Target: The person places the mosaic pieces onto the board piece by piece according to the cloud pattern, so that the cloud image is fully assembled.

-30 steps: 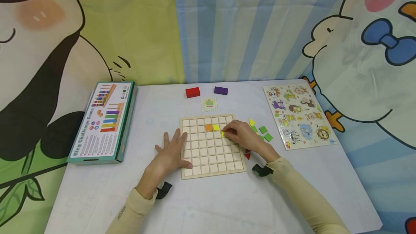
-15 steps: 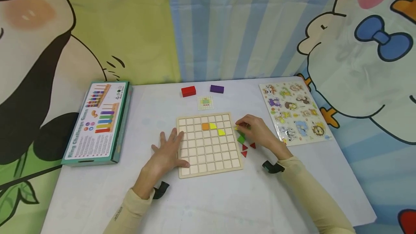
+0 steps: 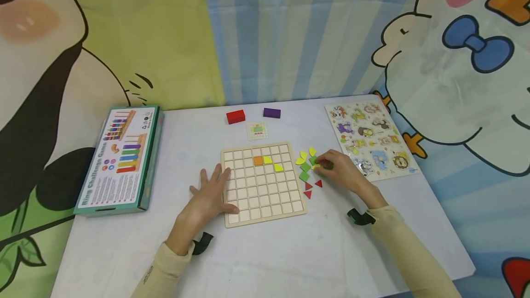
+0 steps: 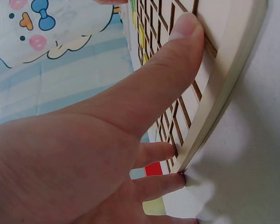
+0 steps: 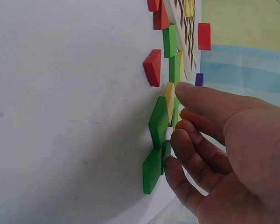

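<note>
A wooden grid board (image 3: 265, 190) with square cells lies on the table. An orange square tile (image 3: 258, 161) and two yellow tiles (image 3: 279, 167) sit in its upper cells. My left hand (image 3: 205, 201) rests at the board's left side, fingers spread; in the left wrist view the thumb (image 4: 177, 51) lies on top of the board. Right of the board, my right hand (image 3: 341, 171) hovers low over loose tiles, thumb and fingers loosely bent and apart. A yellow tile (image 5: 169, 103) lies at its thumb tip, beside green tiles (image 5: 158, 122). Yellow curved tiles (image 3: 303, 155) lie nearby.
Red triangles (image 3: 308, 194) lie close to the board's right edge. Behind the board are a small pattern card (image 3: 258, 131), a red block (image 3: 235, 117) and a purple block (image 3: 272, 113). A game box (image 3: 118, 160) stands left, an animal puzzle board (image 3: 370, 139) right.
My right hand has moved from the board's upper cells rightward to the loose tiles, leaving a yellow tile in the grid. My left hand stays at the board's edge. The head view has shifted slightly.
</note>
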Demonstrator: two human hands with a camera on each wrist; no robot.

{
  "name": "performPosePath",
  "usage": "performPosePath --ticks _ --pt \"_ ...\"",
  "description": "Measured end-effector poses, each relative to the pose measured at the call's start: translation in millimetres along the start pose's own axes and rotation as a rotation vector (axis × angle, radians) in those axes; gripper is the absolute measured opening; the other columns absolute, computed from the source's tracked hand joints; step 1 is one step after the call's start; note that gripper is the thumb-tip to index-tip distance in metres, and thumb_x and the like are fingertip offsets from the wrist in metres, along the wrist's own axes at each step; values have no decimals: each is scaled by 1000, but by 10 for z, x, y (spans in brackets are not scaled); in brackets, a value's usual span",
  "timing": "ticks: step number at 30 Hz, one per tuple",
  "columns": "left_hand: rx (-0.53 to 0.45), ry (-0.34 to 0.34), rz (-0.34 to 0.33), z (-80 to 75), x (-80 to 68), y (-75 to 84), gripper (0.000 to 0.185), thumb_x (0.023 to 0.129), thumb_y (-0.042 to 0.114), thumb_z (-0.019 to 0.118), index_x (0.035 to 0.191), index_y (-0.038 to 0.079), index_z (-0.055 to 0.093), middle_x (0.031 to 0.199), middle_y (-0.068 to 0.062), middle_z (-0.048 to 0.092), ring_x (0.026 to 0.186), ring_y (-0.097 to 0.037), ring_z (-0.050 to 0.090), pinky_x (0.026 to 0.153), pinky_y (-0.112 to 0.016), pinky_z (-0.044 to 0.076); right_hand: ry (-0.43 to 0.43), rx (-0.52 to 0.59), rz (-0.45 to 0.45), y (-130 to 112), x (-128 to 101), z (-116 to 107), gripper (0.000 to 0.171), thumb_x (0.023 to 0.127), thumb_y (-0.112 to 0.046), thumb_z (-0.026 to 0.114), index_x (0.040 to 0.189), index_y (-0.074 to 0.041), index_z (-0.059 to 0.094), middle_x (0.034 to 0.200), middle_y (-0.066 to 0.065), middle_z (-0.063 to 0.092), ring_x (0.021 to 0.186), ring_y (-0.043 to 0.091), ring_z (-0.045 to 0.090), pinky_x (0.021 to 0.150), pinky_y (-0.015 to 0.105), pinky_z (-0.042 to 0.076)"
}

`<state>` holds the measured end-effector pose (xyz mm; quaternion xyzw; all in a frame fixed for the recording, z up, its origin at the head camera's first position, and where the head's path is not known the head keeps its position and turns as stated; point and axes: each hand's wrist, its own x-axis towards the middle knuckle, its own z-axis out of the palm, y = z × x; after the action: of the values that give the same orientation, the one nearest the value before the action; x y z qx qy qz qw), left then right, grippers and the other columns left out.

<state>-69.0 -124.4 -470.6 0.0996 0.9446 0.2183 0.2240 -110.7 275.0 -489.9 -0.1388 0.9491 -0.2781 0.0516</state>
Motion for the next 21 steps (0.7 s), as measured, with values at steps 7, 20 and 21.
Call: performPosePath --ticks 7,20,21 --pt "-13 0 0 5 -1 -12 118 70 37 92 161 5 24 169 -25 8 148 -64 -1 98 -91 14 -3 -35 28 19 -30 20 27 89 -22 80 109 -6 74 102 5 69 88 17 62 80 35 53" --pt "-20 -2 -1 -1 -6 -19 118 70 37 92 161 6 23 169 -25 8 148 -63 -2 99 -90 13 -29 -41 47 -14 45 -1 24 89 -23 79 105 -6 74 98 7 67 86 19 59 79 36 50" --pt "-21 -2 0 1 -6 -20 118 70 37 92 161 6 23 169 -25 7 148 -63 -2 99 -90 13 -32 -39 43 -17 50 -1 24 89 -23 79 106 -6 74 99 7 67 87 19 60 80 37 51"
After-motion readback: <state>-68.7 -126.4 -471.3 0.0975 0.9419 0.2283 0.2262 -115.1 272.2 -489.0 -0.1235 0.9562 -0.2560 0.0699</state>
